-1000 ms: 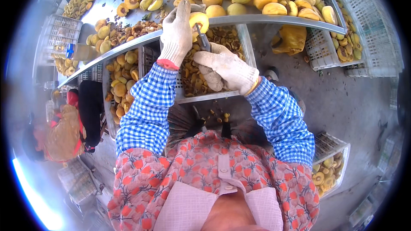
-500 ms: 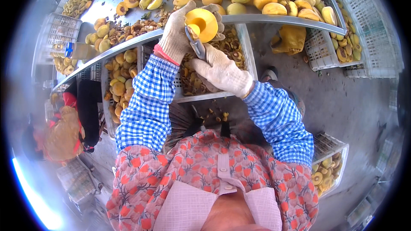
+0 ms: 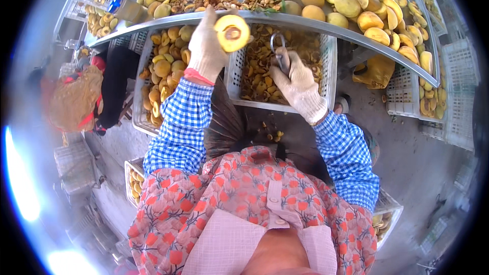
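Observation:
My gloved left hand (image 3: 205, 48) holds a halved yellow fruit (image 3: 233, 33) near the steel table's edge, its cut face and brown centre turned up. To its right, my gloved right hand (image 3: 298, 81) is closed on the dark handle of a cutting tool (image 3: 283, 61), whose curved metal loop points upward, apart from the fruit. Beneath both tool and hand is a white crate (image 3: 331, 71) of brown peels and scraps. Left of that, another crate (image 3: 140, 117) holds whole yellow fruits.
The steel table (image 3: 356, 33) carries yellow fruit, scraps and a bottle (image 3: 127, 9). Crates (image 3: 402, 97) stand at right and more (image 3: 384, 201) lower down. A yellow bag (image 3: 374, 74) lies under the table. A co-worker (image 3: 114, 86) sits at left.
The tool was at the fruit; my right hand has moved right, away from it. My left hand has turned the fruit's cut face differently. The whole view has shifted.

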The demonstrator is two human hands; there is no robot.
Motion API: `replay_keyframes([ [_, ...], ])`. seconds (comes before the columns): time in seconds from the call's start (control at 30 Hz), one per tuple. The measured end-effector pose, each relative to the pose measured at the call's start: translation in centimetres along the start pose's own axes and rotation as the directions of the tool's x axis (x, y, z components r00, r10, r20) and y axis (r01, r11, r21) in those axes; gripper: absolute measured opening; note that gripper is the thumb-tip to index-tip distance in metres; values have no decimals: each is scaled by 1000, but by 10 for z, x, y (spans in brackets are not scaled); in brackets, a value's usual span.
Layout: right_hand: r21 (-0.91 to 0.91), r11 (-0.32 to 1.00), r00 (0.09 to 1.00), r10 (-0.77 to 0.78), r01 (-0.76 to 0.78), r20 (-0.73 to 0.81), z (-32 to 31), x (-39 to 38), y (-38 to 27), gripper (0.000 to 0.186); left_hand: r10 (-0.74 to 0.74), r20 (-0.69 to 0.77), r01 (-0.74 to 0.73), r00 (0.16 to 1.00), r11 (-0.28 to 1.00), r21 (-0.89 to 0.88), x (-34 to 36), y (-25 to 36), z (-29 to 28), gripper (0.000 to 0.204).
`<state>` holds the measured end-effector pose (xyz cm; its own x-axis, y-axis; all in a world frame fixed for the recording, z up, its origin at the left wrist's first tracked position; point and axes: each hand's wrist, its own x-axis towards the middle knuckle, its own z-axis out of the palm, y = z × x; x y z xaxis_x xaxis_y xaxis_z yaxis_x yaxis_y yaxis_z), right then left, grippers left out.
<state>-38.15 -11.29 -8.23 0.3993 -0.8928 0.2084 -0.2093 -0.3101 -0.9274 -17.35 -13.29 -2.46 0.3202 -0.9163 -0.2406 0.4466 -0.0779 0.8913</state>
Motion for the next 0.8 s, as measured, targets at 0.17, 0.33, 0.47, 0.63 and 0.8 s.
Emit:
replay_keyframes([
  [0.17,-84,995,998,-60,62,21,0,15,-13,53,-187,-42,192,981,951,243,-13,-46,30,44],
  [0.33,-226,958,957,222,-178,185,-15,8,-12,57,-5,21,-16,1000,461,887,-30,-72,27,29],
  [0.47,-204,968,943,199,-147,265,-10,0,4,53,-10,41,-34,999,398,917,-45,-85,20,42],
  [0.63,0,974,940,217,-225,262,0,-1,5,52,-166,-13,109,986,587,802,-43,-79,8,54],
  [0.8,-117,972,907,231,-202,352,6,3,-3,48,-53,67,-39,996,412,910,-57,-72,-1,75],
])
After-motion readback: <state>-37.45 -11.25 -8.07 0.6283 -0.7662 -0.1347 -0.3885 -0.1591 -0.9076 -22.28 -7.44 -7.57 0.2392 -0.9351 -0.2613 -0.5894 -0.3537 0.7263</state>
